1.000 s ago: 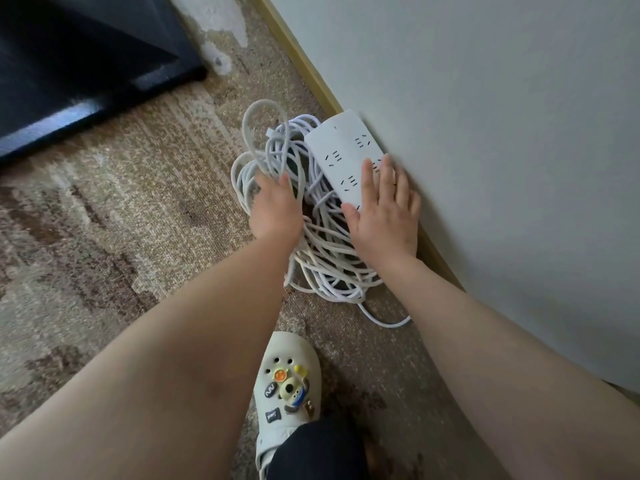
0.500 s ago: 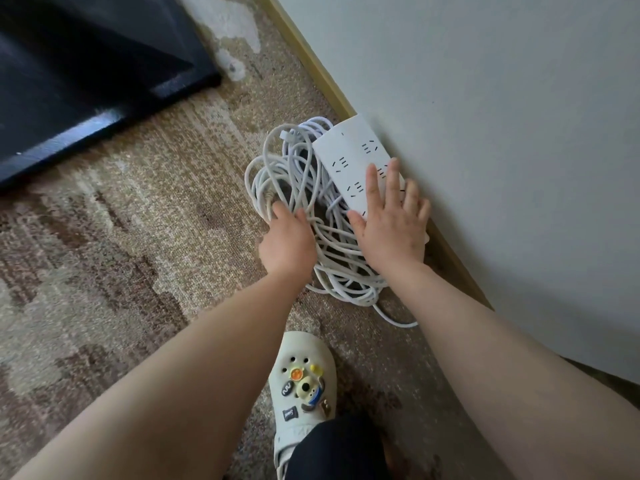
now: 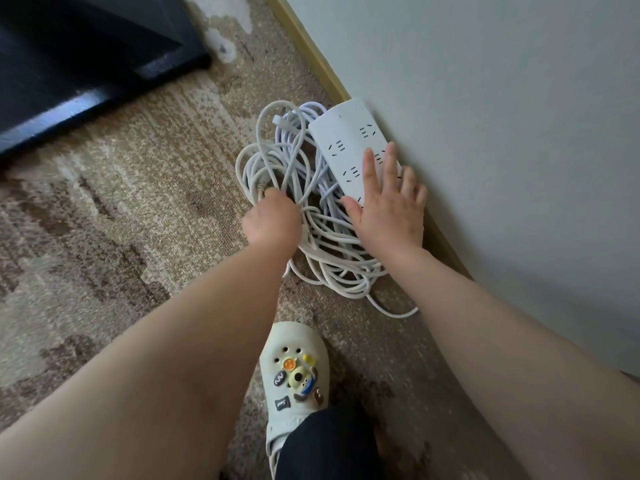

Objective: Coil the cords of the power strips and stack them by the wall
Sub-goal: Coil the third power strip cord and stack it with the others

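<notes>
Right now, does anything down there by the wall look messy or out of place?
Yes. The white cords beside the power strip lie in a loose tangle, not a neat coil, and one loop strays out across the carpet toward the wall.

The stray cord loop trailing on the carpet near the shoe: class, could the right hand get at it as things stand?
Probably yes. The right hand lies flat on the power strip, holding nothing, and bare carpet surrounds the loop, so nothing blocks it.
</notes>
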